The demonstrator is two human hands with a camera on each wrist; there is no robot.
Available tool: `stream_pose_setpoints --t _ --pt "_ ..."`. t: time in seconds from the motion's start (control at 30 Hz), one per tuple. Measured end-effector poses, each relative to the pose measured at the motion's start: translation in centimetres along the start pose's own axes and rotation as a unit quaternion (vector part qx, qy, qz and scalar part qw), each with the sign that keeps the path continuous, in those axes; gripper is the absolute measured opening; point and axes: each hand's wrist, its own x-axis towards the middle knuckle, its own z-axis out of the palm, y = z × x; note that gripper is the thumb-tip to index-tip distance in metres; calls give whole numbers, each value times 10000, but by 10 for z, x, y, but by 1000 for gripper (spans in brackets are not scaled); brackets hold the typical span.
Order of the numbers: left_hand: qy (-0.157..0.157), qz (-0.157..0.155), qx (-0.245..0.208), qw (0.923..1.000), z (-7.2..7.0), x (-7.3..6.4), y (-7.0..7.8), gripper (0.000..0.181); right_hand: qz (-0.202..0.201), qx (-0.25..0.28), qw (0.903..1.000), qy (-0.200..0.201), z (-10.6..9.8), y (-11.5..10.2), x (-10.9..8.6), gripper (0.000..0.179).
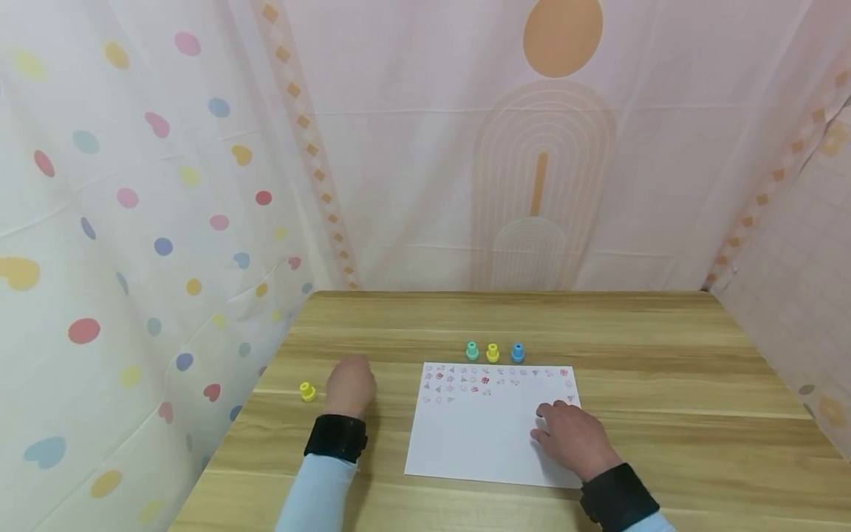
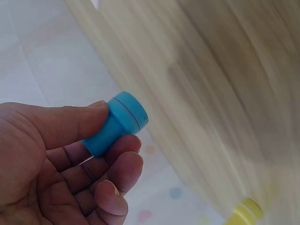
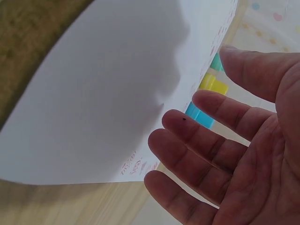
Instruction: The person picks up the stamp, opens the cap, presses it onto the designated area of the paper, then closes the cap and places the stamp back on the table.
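Observation:
In the left wrist view my left hand (image 2: 42, 159) pinches a light-blue toy stamp (image 2: 117, 124) between thumb and fingers. The head view shows only the back of this left hand (image 1: 351, 388), left of the paper, and hides the stamp. A yellow stamp (image 1: 307, 391) stands on the table just left of it. My right hand (image 1: 573, 437) is over the right part of a white sheet of paper (image 1: 472, 443). Its fingers are apart and relaxed, with nothing in them, in the right wrist view. Rows of small red and purplish stamped prints (image 1: 465, 378) run along the sheet's top and upper right edge.
Behind the sheet's far edge stand a green stamp (image 1: 472, 352), a second yellow stamp (image 1: 493, 353) and a darker blue stamp (image 1: 518, 353). The wooden table (image 1: 678, 414) meets a patterned curtain (image 1: 412, 185) at its back and left sides.

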Motion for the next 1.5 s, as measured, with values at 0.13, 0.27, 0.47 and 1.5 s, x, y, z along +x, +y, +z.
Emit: stream_pose_setpoints --t 0.13,0.27,0.47,1.5 --pt "146 168 -26 9997 2 -6 15 8 25 13 10000 19 2 1 1 31" --pt "250 383 -135 9989 7 -11 27 10 15 25 10000 -4 4 0 3 31" --pt "270 751 -206 9966 14 -18 45 11 37 -36 10000 26 4 -1 3 30" --pt "-79 2029 -480 9780 34 -39 114 12 274 51 9991 311 6 2 8 26"
